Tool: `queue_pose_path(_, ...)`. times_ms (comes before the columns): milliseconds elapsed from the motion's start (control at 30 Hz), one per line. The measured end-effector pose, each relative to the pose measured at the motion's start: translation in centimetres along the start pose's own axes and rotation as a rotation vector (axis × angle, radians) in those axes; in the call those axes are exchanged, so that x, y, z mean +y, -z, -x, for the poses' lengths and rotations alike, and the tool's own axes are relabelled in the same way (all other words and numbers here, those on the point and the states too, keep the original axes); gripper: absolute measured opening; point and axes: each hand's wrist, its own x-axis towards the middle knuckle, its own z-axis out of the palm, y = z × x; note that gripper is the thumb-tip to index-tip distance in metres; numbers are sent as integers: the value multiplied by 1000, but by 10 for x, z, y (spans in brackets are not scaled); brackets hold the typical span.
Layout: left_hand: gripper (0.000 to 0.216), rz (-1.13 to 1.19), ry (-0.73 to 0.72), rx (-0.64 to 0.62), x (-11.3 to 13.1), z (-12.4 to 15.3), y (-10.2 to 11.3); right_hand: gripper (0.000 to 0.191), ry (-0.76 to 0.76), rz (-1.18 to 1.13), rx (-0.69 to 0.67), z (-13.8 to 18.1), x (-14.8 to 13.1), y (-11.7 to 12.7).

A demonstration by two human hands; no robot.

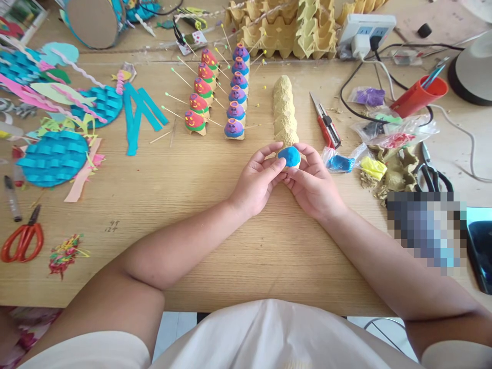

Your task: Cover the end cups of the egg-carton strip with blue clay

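A bare strip of egg carton (283, 110) lies lengthwise in front of me, its bumps upward. Blue clay (291, 156) covers part of the bump at its near end. My left hand (258, 180) closes on that end from the left, thumb on the clay. From the other side, my right hand (315, 183) grips the same end with thumb and fingers. To the left stand two rows of egg-carton pieces with clay faces: one red and green (196, 121), one purple and blue (234, 128). Thin sticks with coloured tips poke out of them.
Right of the strip lie a utility knife (326, 123), blue clay in plastic (341, 163), yellow clay (372, 168) and black scissors (432, 174). A red cup (418, 96) leans beyond. Woven blue paper crafts (54, 159) and red scissors (23, 241) lie left. Egg cartons (269, 31) are at the back.
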Motion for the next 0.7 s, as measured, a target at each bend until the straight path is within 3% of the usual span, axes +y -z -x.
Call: queue_pose_path(700,41,27,19,-16,1,0,-1,52,-4,-36,-11,-2,3,3)
